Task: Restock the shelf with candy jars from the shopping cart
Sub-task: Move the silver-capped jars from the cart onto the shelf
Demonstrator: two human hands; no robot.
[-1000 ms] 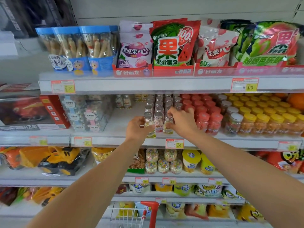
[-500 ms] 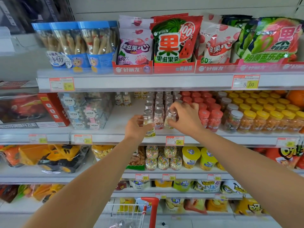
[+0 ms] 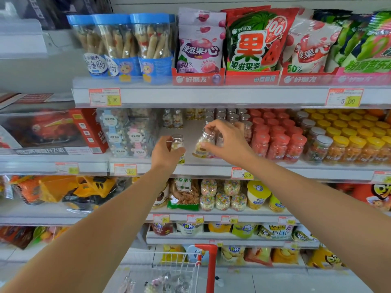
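Candy jar tilted, pinched in right hand; second jar in left hand.

Two small clear candy jars with silver screw caps are at the front of the second shelf. The left jar is upright, gripped round its body by the left hand, with pale candies showing through. The right jar is tilted, its cap leaning rightward, and the right hand holds it near the cap. Behind them, rows of jars of the same kind stand upright. Below, the white-wire shopping cart with a red handle holds a few more, blurred
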